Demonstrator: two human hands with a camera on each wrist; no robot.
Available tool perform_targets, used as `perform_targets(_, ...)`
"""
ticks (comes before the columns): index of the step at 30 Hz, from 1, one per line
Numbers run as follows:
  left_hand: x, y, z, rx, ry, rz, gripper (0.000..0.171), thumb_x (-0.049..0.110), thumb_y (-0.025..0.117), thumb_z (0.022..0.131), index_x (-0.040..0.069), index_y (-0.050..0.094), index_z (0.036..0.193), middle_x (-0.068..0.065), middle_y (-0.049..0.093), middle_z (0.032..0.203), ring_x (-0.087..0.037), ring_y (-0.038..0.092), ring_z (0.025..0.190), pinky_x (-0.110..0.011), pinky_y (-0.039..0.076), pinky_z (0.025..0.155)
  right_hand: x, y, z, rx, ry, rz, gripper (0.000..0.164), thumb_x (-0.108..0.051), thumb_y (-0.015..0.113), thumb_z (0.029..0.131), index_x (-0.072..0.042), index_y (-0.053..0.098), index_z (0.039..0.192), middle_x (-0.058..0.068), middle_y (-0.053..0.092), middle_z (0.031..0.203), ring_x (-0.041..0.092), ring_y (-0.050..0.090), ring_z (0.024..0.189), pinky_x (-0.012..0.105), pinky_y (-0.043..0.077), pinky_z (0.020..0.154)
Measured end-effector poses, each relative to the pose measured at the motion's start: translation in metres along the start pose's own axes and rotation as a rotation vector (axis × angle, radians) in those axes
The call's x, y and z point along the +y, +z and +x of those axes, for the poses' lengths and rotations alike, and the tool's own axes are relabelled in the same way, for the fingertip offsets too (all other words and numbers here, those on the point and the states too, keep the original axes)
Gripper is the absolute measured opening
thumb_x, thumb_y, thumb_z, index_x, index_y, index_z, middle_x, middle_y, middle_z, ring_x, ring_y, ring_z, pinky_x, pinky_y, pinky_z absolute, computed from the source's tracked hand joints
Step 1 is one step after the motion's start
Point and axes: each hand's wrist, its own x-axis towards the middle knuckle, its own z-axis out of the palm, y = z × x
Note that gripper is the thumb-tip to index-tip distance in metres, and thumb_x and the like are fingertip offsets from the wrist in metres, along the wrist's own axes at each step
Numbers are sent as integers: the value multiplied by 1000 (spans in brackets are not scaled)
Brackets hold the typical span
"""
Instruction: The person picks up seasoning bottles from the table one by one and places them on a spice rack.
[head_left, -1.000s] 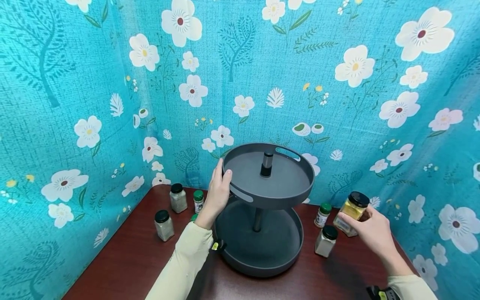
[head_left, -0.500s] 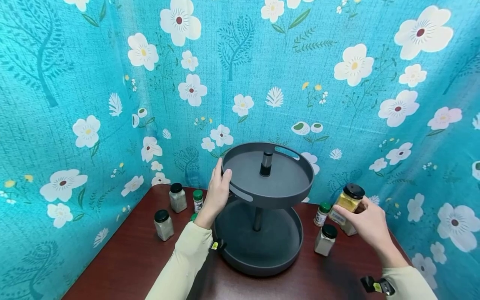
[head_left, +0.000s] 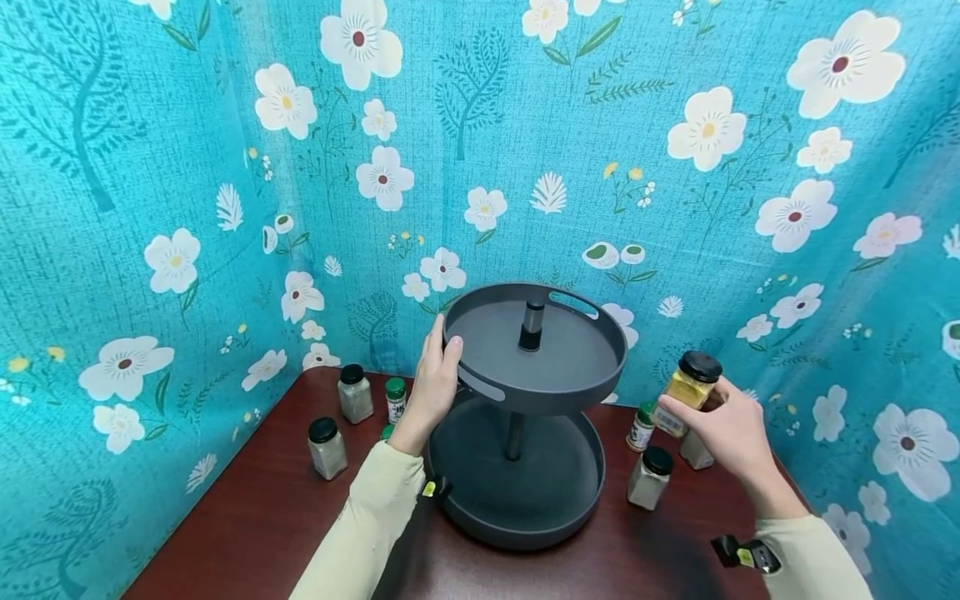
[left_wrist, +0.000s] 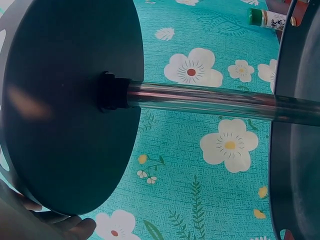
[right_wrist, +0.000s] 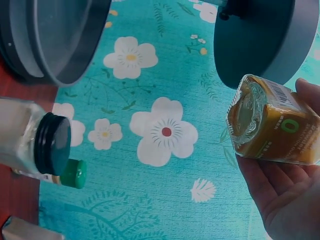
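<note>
My left hand (head_left: 435, 377) grips the left rim of the upper tray of a dark grey two-tier round stand (head_left: 551, 367), its thumb by the rim. In the left wrist view the fingers (left_wrist: 80, 227) show along that tray's edge, below its dark underside (left_wrist: 65, 125). On the right, my right hand (head_left: 731, 429) holds a clear spice jar (head_left: 686, 390) with a black lid and yellow contents, tilted and raised above the other jars. In the right wrist view the thumb (right_wrist: 308, 95) and fingers hold the spice jar (right_wrist: 285, 125), its glass base facing the camera.
A black-lidded jar (head_left: 649, 479), a green-capped bottle (head_left: 641, 432) and another jar (head_left: 696, 451) stand right of the stand. To its left are two black-lidded jars, one nearer (head_left: 327, 450), and green-capped bottles (head_left: 396, 402). A turquoise flowered curtain (head_left: 487, 167) encloses the brown table (head_left: 247, 517).
My right hand has moved up and left with the yellow spice jar, uncovering more of the jar behind it. The left hand and the stand have stayed put.
</note>
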Motion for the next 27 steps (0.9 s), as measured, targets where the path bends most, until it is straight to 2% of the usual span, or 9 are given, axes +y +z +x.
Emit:
perform_targets(9,1,0,0,1,1,-12,61,38,34,102,15,10,153,-8,11,157,-23,10,142,-52,15,110,-11,1,5,18,-37,9,57,-46,70,82,-4,57,118,18,65,104,9,60,79,24,50,62)
perform_targets(17,1,1,-1,-3,-8,-11,62,40,33,101,15,10,153,-7,11,156,-23,11,142,-52,16,110,-17,-1,8,16,-12,3,60,-49,69,81,-2,57,116,20,65,103,28,61,87,26,50,63)
perform_targets(27,2,0,0,-2,-8,-12,60,36,33,102,14,11,153,-9,11,156,-24,11,142,-52,16,110,-25,-4,15,9,-23,6,62,-50,69,81,-1,57,117,22,65,104,31,61,88,28,50,63)
